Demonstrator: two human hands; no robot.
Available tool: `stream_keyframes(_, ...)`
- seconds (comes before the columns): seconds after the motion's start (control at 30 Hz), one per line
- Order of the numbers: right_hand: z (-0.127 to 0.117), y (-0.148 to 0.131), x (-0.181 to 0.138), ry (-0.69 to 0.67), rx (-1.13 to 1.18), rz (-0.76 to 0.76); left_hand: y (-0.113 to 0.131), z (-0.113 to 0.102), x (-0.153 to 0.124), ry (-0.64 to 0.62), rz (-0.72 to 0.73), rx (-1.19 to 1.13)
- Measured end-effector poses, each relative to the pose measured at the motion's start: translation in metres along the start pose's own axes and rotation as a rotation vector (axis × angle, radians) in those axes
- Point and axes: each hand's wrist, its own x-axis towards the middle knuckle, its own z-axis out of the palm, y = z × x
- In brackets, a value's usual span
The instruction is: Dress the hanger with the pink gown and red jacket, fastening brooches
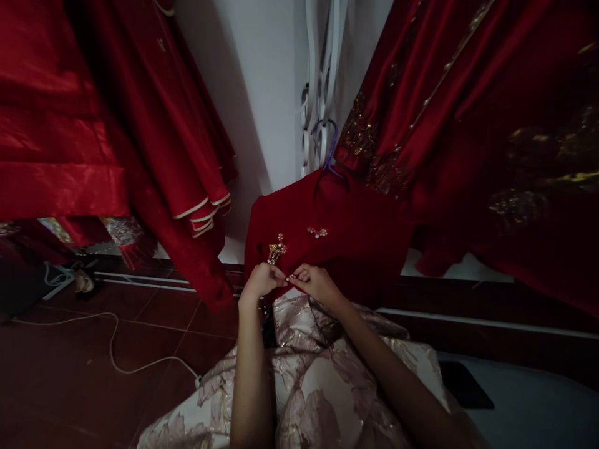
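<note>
A dark red garment point(369, 218) hangs from a purple hanger point(331, 142) in front of me. Against its lower part, my left hand point(262, 282) and my right hand point(318, 285) meet with fingertips pinched. Between them they hold a small beaded ornament point(291, 278), mostly covered by the fingers. Just above my left hand sits a gold brooch-like ornament point(277, 249) with dangling beads. A second beaded ornament point(317, 232) is on the garment's front, higher and to the right. Pale floral fabric point(322, 386) spreads beneath my forearms.
Red garments point(187, 125) hang at the left, and embellished red garments point(449, 112) at the right. A white scrolled metal frame point(322, 68) stands behind the hanger. A white cable point(112, 343) crosses the tiled floor. At the lower right, a black flat object point(465, 385) lies on a pale surface.
</note>
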Motion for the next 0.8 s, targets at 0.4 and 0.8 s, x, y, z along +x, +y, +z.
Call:
stream_keyframes(0.4,0.0043,0.0037,0.0029,-0.004,0.211,0.037,0.0015,-0.0029,0.0002,0.047,0.037,-0.018)
stream_keyframes(0.8,0.0061,0.0022,0.003,-0.012,0.277,0.072,0.004,-0.0043,-0.0017,0.064,0.08,0.021)
